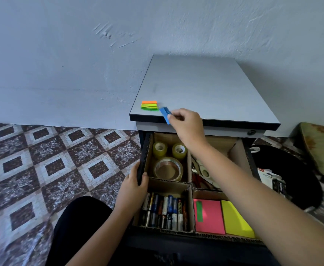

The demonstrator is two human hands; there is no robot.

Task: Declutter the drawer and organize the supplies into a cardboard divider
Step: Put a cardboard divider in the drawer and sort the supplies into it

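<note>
Up at the front edge of the counter [205,89] with the right hand [186,125] — pinching a blue strip of page flags [165,112] between thumb and curled fingers [173,118], tilted, upper end over the counter top. Just left of it, lying flat near the counter's front left corner: a small stack of flags [149,105], orange on top, yellow-green and green beneath. Very close to the blue strip; touching or not, cannot tell.

Down on the left, gripping the drawer [142,160] by its black left wall with the left hand [132,187], curled round the top edge.

Below, pulled wide open and fitted with the cardboard divider [190,198]: four compartments. Back left — two small yellowish tape rolls [159,149] side by side, one large clear tape roll [168,168] lying flat in front of them. Front left: batteries [165,210] packed in rows, lying lengthwise. Front right: a pink sticky pad [209,217] with a green flag stuck on top, and touching it on the right, a yellow pad [236,219]. Back right: scissors [201,173] with pale handles plus something red-handled, partly hidden under the right forearm.

Around the cabinet: patterned floor [42,169] on the left, a black bin [299,189] with packaging in it on the right.
</note>
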